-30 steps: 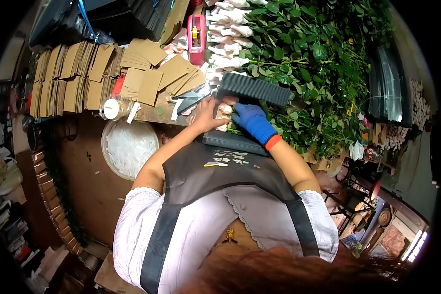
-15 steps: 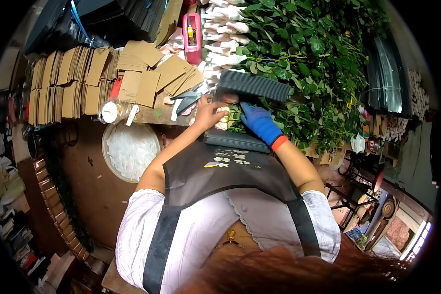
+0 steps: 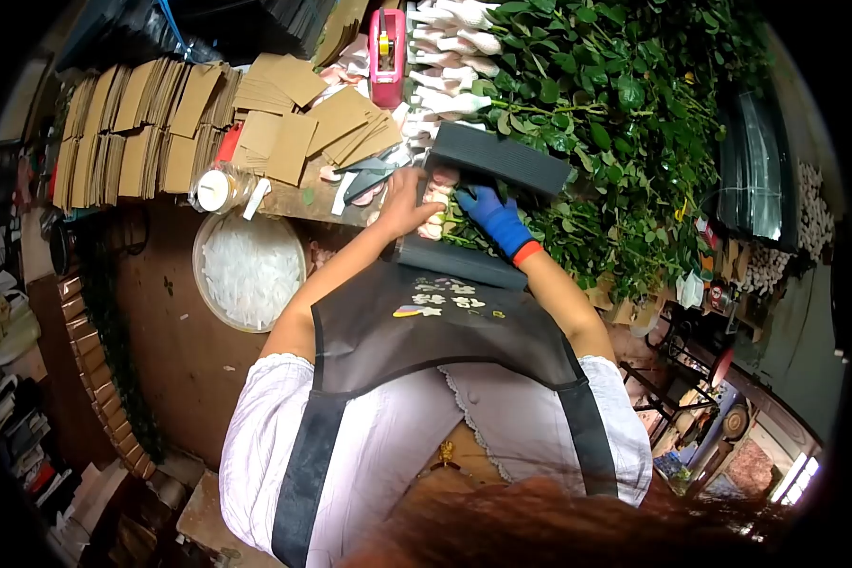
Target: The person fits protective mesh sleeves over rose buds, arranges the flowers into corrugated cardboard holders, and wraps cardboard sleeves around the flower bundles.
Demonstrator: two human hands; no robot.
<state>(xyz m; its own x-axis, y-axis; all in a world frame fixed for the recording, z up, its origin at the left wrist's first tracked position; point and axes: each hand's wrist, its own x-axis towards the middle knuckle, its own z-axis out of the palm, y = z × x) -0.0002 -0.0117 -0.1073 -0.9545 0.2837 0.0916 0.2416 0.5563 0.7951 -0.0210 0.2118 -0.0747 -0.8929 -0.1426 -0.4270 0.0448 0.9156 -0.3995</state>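
Observation:
Pale pink and cream rose heads [image 3: 436, 205] lie bunched between the two raised flaps of a dark ribbed wrapping sheet, its far flap [image 3: 502, 157] and near flap [image 3: 460, 262]. My bare left hand [image 3: 404, 204] is curled against the blooms from the left, with the thumb over them. From the right, my right hand [image 3: 494, 223], in a blue glove with an orange cuff, closes on the rose stems just below the heads; its fingertips are partly hidden by leaves. Grey-handled scissors [image 3: 367, 180] lie left of my left hand.
Stacked cardboard pieces [image 3: 142, 128] line the left of the table. A pink tape dispenser [image 3: 387, 59] stands behind, beside net-sleeved roses [image 3: 452, 71] with leafy stems [image 3: 615, 123] stretching right. A jar [image 3: 216, 191] sits at the table edge above a tub of white strips [image 3: 249, 275].
My left hand has turned and slid lower along the left side of the blooms. The gloved right hand has pulled slightly back from the far flap. The whole view has shifted a little.

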